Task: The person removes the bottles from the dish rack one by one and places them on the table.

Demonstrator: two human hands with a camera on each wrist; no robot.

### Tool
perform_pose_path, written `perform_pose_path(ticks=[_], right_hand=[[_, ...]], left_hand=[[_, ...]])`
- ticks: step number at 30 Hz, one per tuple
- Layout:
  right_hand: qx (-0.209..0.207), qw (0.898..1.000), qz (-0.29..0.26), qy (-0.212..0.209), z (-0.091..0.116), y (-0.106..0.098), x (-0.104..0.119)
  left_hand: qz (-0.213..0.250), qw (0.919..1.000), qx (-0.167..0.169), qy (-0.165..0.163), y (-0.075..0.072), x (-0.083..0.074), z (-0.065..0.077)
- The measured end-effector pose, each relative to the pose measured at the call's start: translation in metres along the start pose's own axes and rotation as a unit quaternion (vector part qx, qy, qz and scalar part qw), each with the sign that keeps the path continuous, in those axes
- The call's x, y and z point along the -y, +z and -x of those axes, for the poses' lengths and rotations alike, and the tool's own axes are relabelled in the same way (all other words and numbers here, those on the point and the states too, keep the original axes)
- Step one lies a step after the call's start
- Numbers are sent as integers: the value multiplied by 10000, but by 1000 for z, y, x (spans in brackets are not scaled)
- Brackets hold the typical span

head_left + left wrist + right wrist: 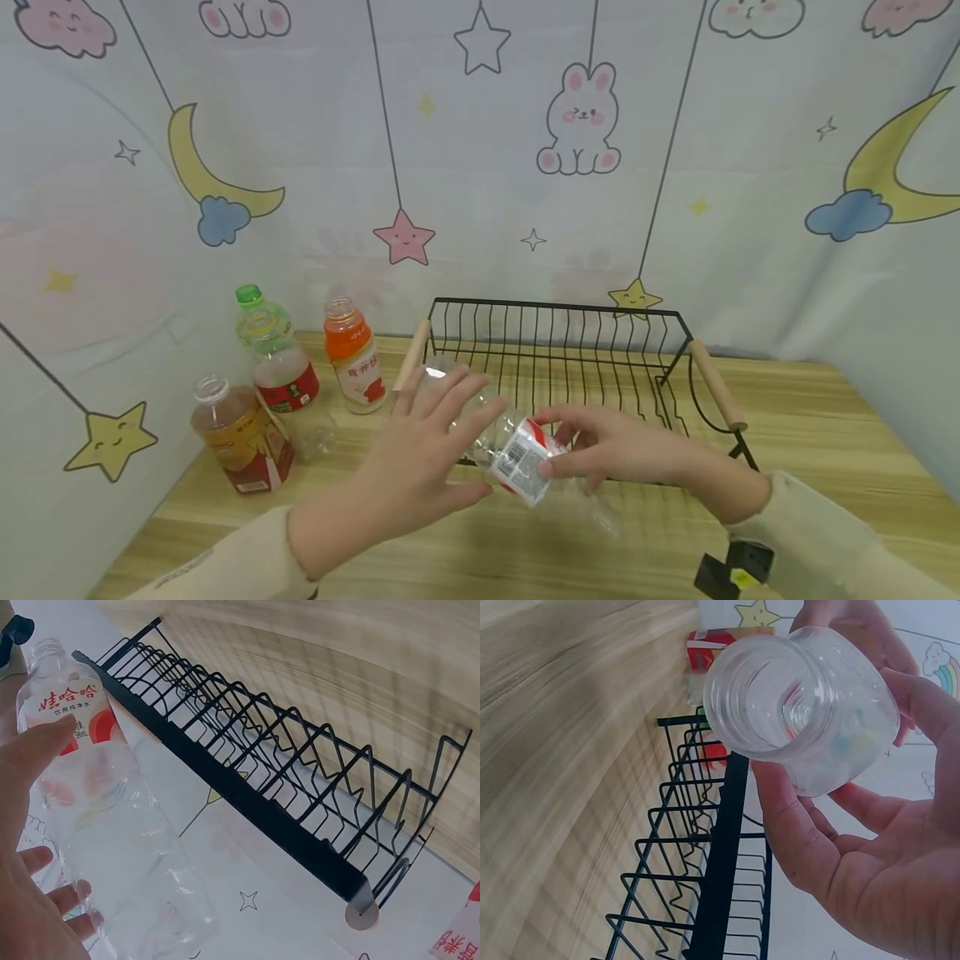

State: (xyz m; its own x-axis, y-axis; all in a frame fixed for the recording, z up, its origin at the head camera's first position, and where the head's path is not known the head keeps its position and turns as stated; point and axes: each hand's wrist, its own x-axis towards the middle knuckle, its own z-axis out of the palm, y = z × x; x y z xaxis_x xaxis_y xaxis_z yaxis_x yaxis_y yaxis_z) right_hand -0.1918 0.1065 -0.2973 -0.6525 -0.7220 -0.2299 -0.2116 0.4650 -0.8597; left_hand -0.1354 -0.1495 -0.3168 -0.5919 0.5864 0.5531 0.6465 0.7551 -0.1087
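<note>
A clear plastic water bottle with a white and red label lies tilted in the air in front of the dish rack. My right hand pinches it around the label, thumb on the near side. In the right wrist view the uncapped mouth of the bottle faces the camera. My left hand has its fingers spread beside the base end. The left wrist view shows its thumb overlapping the label and its fingertips along the bottle's side. Part of the base is hidden behind the left fingers.
A black wire dish rack with wooden handles stands behind the hands on the wooden table. At the left are several bottles: an orange one, a red-labelled one, a brown one and a green-capped one.
</note>
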Motion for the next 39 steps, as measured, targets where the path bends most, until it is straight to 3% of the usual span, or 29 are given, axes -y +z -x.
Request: perform_pose_path(ticks=[26,39], right_hand=[[268,9995,-157,-47,5,11,-7],[386,9988,-295,-72,6,11,-10]], left_hand=[[-59,9996,-78,269,10,-8,3],[-139,9996,71,243,11,-11,6]])
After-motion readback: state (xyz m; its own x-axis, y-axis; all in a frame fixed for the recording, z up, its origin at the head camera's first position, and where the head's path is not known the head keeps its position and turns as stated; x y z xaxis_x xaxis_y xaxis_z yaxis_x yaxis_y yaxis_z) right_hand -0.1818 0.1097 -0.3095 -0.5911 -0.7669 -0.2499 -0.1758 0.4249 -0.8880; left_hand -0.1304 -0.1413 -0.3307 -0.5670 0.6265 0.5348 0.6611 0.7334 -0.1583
